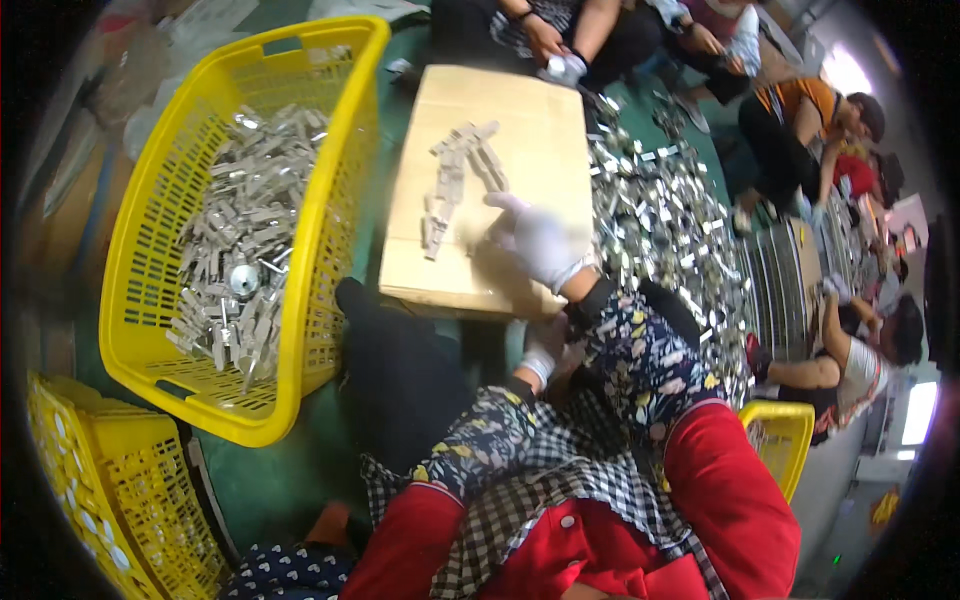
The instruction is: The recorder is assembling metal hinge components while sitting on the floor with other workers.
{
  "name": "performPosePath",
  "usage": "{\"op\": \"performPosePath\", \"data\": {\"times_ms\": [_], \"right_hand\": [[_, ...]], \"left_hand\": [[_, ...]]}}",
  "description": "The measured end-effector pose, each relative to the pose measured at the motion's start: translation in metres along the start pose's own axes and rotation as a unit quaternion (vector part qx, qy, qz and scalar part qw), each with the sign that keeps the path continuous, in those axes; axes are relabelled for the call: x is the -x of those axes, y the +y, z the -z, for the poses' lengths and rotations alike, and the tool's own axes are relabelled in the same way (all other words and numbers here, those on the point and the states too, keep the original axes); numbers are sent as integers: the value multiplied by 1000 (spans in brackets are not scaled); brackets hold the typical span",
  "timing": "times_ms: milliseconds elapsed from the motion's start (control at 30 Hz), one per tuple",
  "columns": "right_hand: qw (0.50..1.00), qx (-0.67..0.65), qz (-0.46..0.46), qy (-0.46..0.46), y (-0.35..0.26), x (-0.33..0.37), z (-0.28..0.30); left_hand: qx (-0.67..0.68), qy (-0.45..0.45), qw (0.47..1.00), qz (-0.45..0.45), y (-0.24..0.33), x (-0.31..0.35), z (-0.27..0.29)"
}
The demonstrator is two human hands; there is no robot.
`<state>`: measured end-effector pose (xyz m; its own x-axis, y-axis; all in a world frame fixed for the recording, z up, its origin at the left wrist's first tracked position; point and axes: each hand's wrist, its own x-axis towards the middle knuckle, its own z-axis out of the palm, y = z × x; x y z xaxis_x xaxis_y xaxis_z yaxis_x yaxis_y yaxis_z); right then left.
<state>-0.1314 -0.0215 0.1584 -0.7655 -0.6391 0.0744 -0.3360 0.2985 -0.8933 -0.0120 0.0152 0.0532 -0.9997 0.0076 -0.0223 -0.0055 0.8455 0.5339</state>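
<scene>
My right hand [541, 246], in a white glove, is over the right part of a cardboard-topped surface [545, 120]. Its thumb side points left, but motion smears the fingers, so any grip cannot be made out. Just left of it lie small, flat, greyish-beige strip-like pieces [452, 178], several in a bent column and a few slanting toward the hand. My left hand [545, 352], also gloved, is low in front of the board's near edge, close to my lap. Its fingers are mostly hidden, and I cannot see whether it holds anything.
A yellow crate [318, 290] at left holds many similar pieces. Another yellow basket [150, 490] with round white-topped items stands nearer. Shiny metal parts [665, 225] are heaped right of the board. Another person's hands [560, 55] are beyond it; more people sit at right.
</scene>
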Motion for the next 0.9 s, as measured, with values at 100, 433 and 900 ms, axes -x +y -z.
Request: {"op": "performPosePath", "data": {"times_ms": [100, 433, 900], "right_hand": [[985, 157, -37, -69, -7, 3, 24], [941, -193, -261, 91, 108, 8, 125], [947, -160, -272, 51, 123, -6, 114]], "left_hand": [[574, 105, 784, 210, -6, -2, -7], [598, 22, 756, 264, 4, 3, 9], [611, 19, 733, 298, 8, 6, 17]]}}
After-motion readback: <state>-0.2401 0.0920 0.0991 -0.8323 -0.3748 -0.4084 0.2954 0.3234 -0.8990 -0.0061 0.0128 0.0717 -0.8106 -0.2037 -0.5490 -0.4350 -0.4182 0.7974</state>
